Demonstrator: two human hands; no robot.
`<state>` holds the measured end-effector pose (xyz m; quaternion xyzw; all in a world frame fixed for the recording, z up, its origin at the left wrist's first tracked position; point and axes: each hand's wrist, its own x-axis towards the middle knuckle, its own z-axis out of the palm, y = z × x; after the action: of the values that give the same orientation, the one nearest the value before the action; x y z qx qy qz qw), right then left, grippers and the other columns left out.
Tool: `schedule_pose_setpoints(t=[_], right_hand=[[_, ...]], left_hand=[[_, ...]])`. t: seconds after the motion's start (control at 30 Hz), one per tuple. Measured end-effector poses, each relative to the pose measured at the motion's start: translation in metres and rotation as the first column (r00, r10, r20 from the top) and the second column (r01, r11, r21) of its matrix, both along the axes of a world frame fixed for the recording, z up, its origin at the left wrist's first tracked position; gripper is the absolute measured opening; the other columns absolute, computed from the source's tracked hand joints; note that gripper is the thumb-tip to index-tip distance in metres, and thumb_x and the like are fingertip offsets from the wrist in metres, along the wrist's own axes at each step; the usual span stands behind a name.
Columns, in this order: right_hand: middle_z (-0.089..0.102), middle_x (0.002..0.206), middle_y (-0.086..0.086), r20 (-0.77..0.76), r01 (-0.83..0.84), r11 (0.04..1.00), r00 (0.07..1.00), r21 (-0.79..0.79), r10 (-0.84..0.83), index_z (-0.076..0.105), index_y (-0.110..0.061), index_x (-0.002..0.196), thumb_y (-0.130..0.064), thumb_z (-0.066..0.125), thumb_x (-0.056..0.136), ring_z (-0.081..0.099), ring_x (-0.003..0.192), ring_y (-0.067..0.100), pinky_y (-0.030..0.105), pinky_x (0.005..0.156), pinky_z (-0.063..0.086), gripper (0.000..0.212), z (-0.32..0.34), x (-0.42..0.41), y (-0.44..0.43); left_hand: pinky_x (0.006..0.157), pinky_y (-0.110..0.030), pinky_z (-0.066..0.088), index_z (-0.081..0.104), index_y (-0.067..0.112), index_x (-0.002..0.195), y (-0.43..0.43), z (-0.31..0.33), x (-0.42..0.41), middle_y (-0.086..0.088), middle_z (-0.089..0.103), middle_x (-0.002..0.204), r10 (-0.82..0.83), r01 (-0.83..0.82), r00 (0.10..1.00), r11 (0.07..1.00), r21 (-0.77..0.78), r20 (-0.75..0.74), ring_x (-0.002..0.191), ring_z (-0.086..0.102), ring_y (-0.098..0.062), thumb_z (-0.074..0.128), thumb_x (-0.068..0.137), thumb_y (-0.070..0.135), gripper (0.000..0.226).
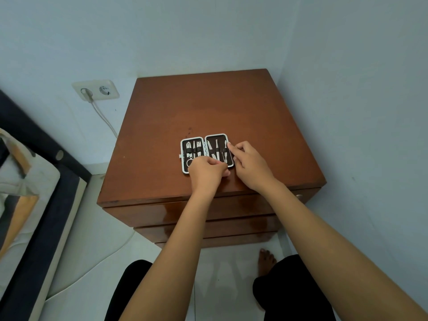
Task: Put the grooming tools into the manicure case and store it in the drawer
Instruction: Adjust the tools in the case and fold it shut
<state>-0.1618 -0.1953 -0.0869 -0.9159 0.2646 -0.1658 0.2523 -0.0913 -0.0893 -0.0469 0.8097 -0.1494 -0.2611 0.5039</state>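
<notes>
A manicure case [206,139] with a white rim and dark lining lies open flat on the brown wooden nightstand [208,107]. Metal grooming tools [216,150] sit under elastic straps in both halves. My left hand [207,173] covers the case's near edge, fingers curled over the lower middle; I cannot tell if it pinches a tool. My right hand [249,165] rests at the right half's outer rim, fingertips touching it. The nightstand's drawers [162,212] below the top are closed.
A wall socket [96,90] with a white cable plugged in is on the left wall. A dark bed frame [34,205] stands at far left. Walls hem the nightstand behind and to the right. My bare foot [266,261] is on the white tile floor.
</notes>
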Motion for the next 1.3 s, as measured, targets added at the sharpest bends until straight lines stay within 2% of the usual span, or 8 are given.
schedule_pose_setpoints(t=[0.17, 0.33, 0.47, 0.73, 0.93, 1.07, 1.2, 1.3], right_hand=[[0.048, 0.121, 0.008, -0.006, 0.001, 1.0, 1.0, -0.012, -0.001, 0.04, -0.016, 0.139, -0.008, 0.039, 0.093, 0.047, 0.113, 0.024, 0.031, 0.08, 0.04, 0.047, -0.001, 0.0, 0.0], [0.048, 0.121, 0.008, -0.01, 0.009, 1.0, 1.0, -0.015, -0.009, 0.04, -0.017, 0.139, -0.008, 0.039, 0.092, 0.046, 0.114, 0.024, 0.033, 0.08, 0.04, 0.047, 0.0, 0.0, 0.0], [0.049, 0.121, 0.009, -0.017, 0.009, 1.0, 1.0, -0.024, -0.01, 0.04, -0.016, 0.138, -0.009, 0.04, 0.092, 0.046, 0.114, 0.024, 0.033, 0.082, 0.042, 0.047, 0.0, 0.0, 0.001], [0.048, 0.121, 0.009, -0.039, 0.004, 0.999, 0.999, -0.039, -0.005, 0.038, -0.016, 0.139, -0.01, 0.038, 0.093, 0.046, 0.113, 0.023, 0.036, 0.08, 0.042, 0.046, 0.002, 0.0, 0.001], [0.047, 0.122, 0.008, -0.036, 0.009, 0.999, 0.999, -0.041, -0.01, 0.039, -0.016, 0.139, -0.01, 0.039, 0.093, 0.045, 0.113, 0.024, 0.032, 0.077, 0.039, 0.046, 0.002, 0.0, 0.002], [0.048, 0.122, 0.008, -0.027, 0.006, 0.999, 1.0, -0.032, -0.007, 0.039, -0.016, 0.139, -0.01, 0.039, 0.093, 0.045, 0.114, 0.023, 0.03, 0.079, 0.039, 0.046, 0.002, -0.001, 0.002], [0.047, 0.122, 0.007, -0.029, 0.003, 1.0, 1.0, -0.019, -0.003, 0.039, -0.017, 0.14, -0.011, 0.038, 0.094, 0.045, 0.114, 0.022, 0.032, 0.083, 0.041, 0.046, 0.003, -0.002, 0.003], [0.048, 0.121, 0.007, -0.015, 0.002, 1.0, 1.0, -0.004, -0.002, 0.039, -0.017, 0.14, -0.011, 0.038, 0.094, 0.046, 0.113, 0.022, 0.034, 0.084, 0.042, 0.046, 0.004, -0.002, 0.004]], left_hand=[[0.052, -0.015, 0.039, 0.068, 0.009, 0.066, -0.001, 0.001, -0.002, 0.009, 0.059, 0.039, 0.01, -0.01, 0.999, 1.0, 0.008, 0.031, 0.063, 0.063, -0.007, 0.06, 0.073, 0.005, 0.011], [0.049, -0.016, 0.039, 0.072, 0.007, 0.075, -0.002, -0.001, -0.001, 0.005, 0.062, 0.047, 0.013, -0.014, 0.999, 1.0, 0.023, 0.052, 0.065, 0.062, -0.01, 0.061, 0.075, 0.008, 0.011], [0.04, -0.005, 0.035, 0.071, 0.008, 0.072, -0.004, -0.001, 0.001, 0.005, 0.062, 0.049, -0.02, 0.016, 0.996, 0.999, 0.05, 0.083, 0.057, 0.057, -0.006, 0.06, 0.076, 0.007, 0.012], [0.037, -0.007, 0.032, 0.063, 0.016, 0.06, -0.013, 0.003, 0.011, 0.007, 0.055, 0.037, -0.062, 0.048, 0.989, 0.993, 0.106, 0.136, 0.045, 0.051, 0.004, 0.061, 0.076, 0.006, 0.019], [0.057, -0.022, 0.046, 0.058, 0.013, 0.068, -0.007, -0.009, 0.009, -0.002, 0.062, 0.056, -0.098, 0.084, 0.964, 0.994, 0.064, 0.247, 0.05, 0.061, -0.009, 0.066, 0.081, 0.017, 0.016], [0.072, -0.033, 0.046, 0.064, 0.008, 0.084, 0.0, -0.019, 0.0, -0.006, 0.06, 0.08, -0.102, 0.118, 0.868, 0.993, -0.002, 0.487, 0.077, 0.057, -0.021, 0.061, 0.084, 0.017, 0.009], [0.086, -0.035, 0.047, 0.066, 0.003, 0.108, 0.016, -0.038, -0.007, -0.011, 0.063, 0.109, -0.215, 0.218, 0.638, 0.971, 0.095, 0.739, 0.103, 0.056, -0.025, 0.055, 0.089, 0.016, 0.026], [0.088, -0.037, 0.048, 0.068, 0.002, 0.109, 0.018, -0.044, -0.008, -0.015, 0.065, 0.114, -0.271, 0.245, 0.524, 0.956, 0.162, 0.808, 0.105, 0.06, -0.028, 0.048, 0.09, 0.021, 0.034]])
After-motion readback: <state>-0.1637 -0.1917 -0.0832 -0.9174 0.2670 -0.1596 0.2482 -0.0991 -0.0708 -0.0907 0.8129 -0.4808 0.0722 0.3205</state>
